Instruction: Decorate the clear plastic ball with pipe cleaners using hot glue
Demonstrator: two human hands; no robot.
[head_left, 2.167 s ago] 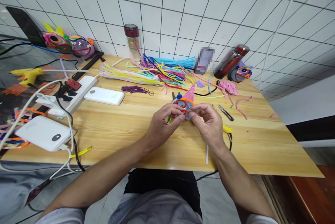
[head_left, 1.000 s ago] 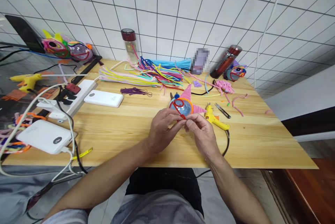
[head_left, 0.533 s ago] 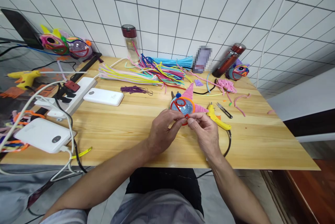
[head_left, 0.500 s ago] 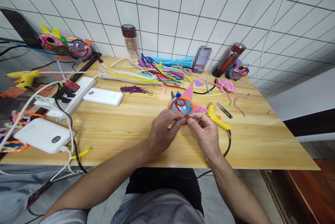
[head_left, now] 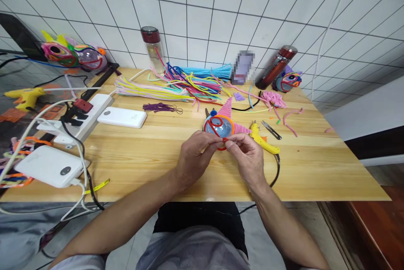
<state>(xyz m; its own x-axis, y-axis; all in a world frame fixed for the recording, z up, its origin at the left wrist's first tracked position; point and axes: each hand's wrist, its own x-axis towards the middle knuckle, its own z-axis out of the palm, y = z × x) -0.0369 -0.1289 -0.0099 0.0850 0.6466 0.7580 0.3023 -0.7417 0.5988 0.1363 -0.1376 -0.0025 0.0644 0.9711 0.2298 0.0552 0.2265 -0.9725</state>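
Note:
My left hand (head_left: pixel 196 156) and my right hand (head_left: pixel 248 158) meet over the wooden table, thumbs and forefingers pinched on a red pipe cleaner (head_left: pixel 224 140). Just beyond the fingertips lies a clear round craft body (head_left: pixel 222 129), trimmed with orange, red and light blue pipe cleaners. Two pink wrapped fins (head_left: pixel 226 109) stick out from it at the top and right, and a dark blue pompom-like knot (head_left: pixel 213 112) sits on top. Whether the red pipe cleaner is joined to the body is hidden by my fingers. A yellow glue gun (head_left: pixel 264 139) lies close to my right hand.
Thread snips (head_left: pixel 271 130) lie beyond the glue gun. Bundles of coloured pipe cleaners (head_left: pixel 195 83) spread along the back, near a glass bottle (head_left: pixel 153 49) and a red thermos (head_left: pixel 277 67). White power banks (head_left: pixel 122 117), a power strip (head_left: pixel 86 114) and cables occupy the left.
The view has shifted slightly. Both hands keep the same pinch on the red pipe cleaner, with almost no visible movement.

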